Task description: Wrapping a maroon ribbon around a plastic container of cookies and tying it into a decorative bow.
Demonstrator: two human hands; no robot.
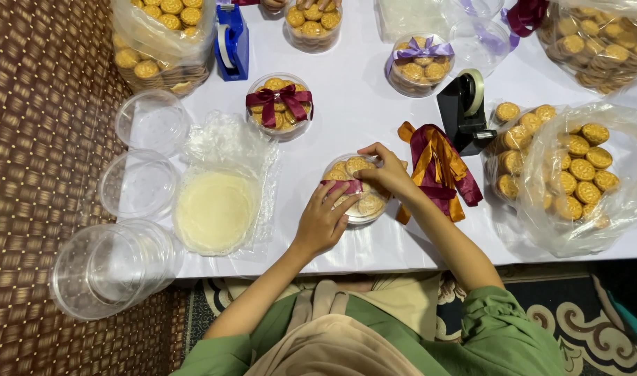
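A round clear tub of yellow cookies sits on the white table right before me, with a maroon ribbon laid across its lid. My left hand presses on the near side of the lid, fingers on the ribbon. My right hand pinches the ribbon at the tub's far right edge. A loose bunch of maroon and orange ribbons lies just right of the tub.
A finished tub with a maroon bow stands behind, and one with a purple bow further right. Tape dispensers, blue and black. Bags of cookies at right and top left. Empty clear tubs at left.
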